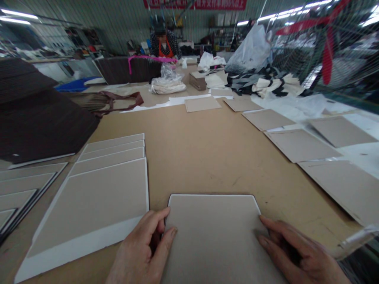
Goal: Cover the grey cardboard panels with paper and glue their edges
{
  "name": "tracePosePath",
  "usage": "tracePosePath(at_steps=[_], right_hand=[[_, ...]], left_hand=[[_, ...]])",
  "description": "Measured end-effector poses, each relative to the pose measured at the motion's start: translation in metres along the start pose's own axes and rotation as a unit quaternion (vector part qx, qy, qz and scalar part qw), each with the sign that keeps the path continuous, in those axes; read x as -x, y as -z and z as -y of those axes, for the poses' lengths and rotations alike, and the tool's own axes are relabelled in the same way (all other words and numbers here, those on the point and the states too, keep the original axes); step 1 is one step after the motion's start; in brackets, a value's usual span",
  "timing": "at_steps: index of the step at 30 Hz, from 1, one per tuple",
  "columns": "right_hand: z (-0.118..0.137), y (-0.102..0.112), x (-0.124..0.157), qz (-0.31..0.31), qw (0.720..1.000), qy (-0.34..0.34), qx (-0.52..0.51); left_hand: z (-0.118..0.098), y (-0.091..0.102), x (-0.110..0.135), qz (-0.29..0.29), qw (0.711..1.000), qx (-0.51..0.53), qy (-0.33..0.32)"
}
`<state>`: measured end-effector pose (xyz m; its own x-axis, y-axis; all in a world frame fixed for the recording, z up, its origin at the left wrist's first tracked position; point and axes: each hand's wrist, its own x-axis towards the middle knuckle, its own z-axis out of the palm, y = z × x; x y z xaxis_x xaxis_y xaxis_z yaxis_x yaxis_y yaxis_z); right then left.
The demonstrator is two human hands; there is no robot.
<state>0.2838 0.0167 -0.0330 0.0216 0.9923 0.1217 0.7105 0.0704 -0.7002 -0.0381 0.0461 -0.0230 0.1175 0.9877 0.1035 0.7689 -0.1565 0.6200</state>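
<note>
A flat beige panel [216, 240] with a thin white border and a dark edge lies before me, its near end cut off by the bottom of the view. My left hand [146, 244] grips its left edge, the thumb on top and the fingers along the side. On the opposite edge, my right hand [299, 248] pinches the panel between thumb and forefinger. Just left of my left hand, several overlapping white-bordered panels [100, 201] rest on the brown work surface [201, 157].
More panels [23, 185] and a tall dark stack [38, 114] stand at left. Beige boards [299, 144] line the right side. Fabric scraps [266, 81], a plastic bag [251, 49] and a red-bladed fan [327, 39] are farther back. A person [164, 43] is at the far end.
</note>
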Motion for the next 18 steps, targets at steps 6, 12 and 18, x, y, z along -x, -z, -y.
tracePosePath(at_steps=[6, 12, 18], right_hand=[[0.000, 0.000, 0.001, 0.013, 0.997, 0.047, 0.060], [0.002, 0.004, 0.005, 0.033, 0.971, 0.136, 0.193], [0.027, -0.011, -0.001, 0.113, 0.900, 0.251, 0.338]], left_hand=[[-0.003, 0.000, -0.002, 0.001, 0.999, -0.019, -0.027], [-0.004, 0.003, -0.002, -0.028, 0.992, -0.095, -0.084], [-0.016, -0.010, 0.010, -0.003, 0.929, -0.205, -0.309]])
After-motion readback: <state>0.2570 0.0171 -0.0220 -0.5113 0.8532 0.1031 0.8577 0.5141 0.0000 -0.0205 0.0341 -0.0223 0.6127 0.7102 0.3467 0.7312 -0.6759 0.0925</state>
